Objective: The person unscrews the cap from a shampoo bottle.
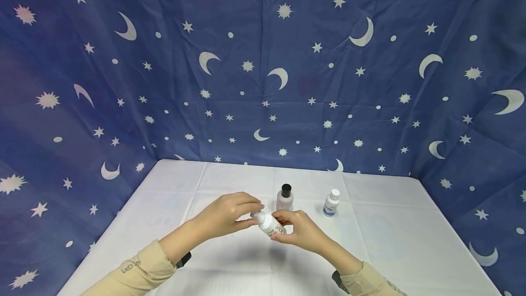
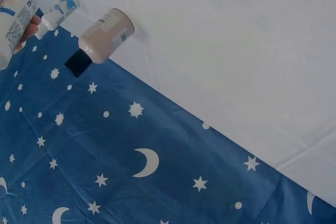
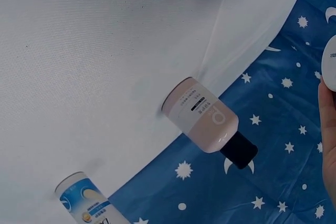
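In the head view a white bottle (image 1: 270,225) with grey lettering is tilted above the table between both hands. My right hand (image 1: 302,231) grips its body, thumb below and fingers above. At its upper left end, my left hand (image 1: 232,216) pinches the cap (image 1: 259,216) between thumb and fingers. The left wrist view shows the bottle's printed back (image 2: 17,24) at the edge, with fingertips (image 2: 32,27) round it. Only its round base (image 3: 331,64) and part of the right hand (image 3: 328,135) appear in the right wrist view.
Just behind the hands stands a pale pink bottle (image 1: 285,200) with a black cap. Farther right is a smaller white bottle (image 1: 331,203) with a blue label. A white cloth covers the table (image 1: 222,177); a blue curtain (image 1: 263,81) with moons and stars surrounds it.
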### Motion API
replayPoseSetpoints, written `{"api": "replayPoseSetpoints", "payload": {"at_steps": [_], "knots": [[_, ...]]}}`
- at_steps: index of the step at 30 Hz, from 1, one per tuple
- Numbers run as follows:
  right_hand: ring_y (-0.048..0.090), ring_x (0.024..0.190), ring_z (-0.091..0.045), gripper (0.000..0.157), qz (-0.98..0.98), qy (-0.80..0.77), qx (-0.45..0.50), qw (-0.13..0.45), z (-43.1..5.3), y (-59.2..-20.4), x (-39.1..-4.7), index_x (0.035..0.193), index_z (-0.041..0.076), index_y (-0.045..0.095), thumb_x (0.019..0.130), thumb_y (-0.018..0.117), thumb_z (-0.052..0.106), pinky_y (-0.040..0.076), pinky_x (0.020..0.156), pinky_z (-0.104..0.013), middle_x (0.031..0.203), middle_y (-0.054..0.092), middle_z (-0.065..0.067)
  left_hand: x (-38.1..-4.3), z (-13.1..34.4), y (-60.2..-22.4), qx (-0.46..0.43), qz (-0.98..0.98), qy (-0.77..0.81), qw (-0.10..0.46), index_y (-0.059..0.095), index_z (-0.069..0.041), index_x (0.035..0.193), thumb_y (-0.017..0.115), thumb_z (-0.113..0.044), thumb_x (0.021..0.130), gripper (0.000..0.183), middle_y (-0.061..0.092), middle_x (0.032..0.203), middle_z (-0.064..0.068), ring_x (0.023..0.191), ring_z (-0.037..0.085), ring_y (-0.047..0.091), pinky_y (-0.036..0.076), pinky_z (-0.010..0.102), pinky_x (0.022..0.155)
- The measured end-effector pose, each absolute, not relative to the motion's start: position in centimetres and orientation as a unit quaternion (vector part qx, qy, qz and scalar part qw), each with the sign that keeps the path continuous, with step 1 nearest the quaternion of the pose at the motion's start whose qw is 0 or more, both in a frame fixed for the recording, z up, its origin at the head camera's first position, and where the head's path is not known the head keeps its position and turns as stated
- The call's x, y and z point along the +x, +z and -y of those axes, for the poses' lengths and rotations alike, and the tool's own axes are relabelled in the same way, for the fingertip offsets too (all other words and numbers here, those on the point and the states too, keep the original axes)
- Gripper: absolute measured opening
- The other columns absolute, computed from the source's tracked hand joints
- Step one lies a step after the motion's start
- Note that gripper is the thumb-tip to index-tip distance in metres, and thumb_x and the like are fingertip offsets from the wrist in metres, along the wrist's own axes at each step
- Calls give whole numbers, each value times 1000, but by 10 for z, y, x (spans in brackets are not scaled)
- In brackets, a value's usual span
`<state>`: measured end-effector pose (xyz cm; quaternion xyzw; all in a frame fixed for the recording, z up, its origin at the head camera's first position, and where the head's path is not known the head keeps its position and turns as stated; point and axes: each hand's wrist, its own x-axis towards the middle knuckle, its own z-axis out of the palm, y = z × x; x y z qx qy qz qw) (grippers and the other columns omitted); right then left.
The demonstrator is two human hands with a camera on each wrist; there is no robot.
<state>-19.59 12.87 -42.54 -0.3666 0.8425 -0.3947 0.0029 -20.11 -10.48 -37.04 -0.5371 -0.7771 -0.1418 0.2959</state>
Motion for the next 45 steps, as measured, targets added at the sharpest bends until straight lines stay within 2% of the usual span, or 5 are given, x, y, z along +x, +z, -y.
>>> {"api": "replayPoseSetpoints", "payload": {"at_steps": [7,16,23,31,45], "knots": [[62,86,-8,39,-843,-395,-364,6,-129,-425,-196,105,7,58,74,70,29,51,78,-19,97,65,-2,-201,103,-372,-571,759,-82,301,62,-12,97,77,-10,63,38,63,100,0,92,12,59,48,19,82],[62,86,-8,40,-846,-393,-361,8,-129,-427,-197,105,8,58,74,69,30,50,78,-18,98,65,-2,-201,100,-374,-559,780,-67,273,64,-12,97,75,-12,66,33,64,93,-3,86,8,59,48,16,77],[62,87,-8,39,-843,-398,-363,11,-130,-427,-196,105,7,58,74,70,28,50,78,-18,98,65,-2,-196,98,-372,-511,829,-113,196,65,-13,101,68,-21,76,27,65,92,-5,83,5,58,48,14,71],[62,86,-8,40,-843,-397,-364,6,-131,-426,-196,105,7,58,74,70,28,50,78,-19,97,65,-2,-194,97,-369,-462,862,-145,151,63,-13,102,67,-24,77,28,65,92,-6,80,4,57,47,15,68],[62,87,-8,40,-845,-394,-362,8,-133,-425,-198,106,8,58,74,69,31,50,79,-20,99,65,-1,-194,96,-366,-469,850,-174,163,64,-13,94,69,-25,75,23,63,88,-7,79,4,55,47,14,69]]}}
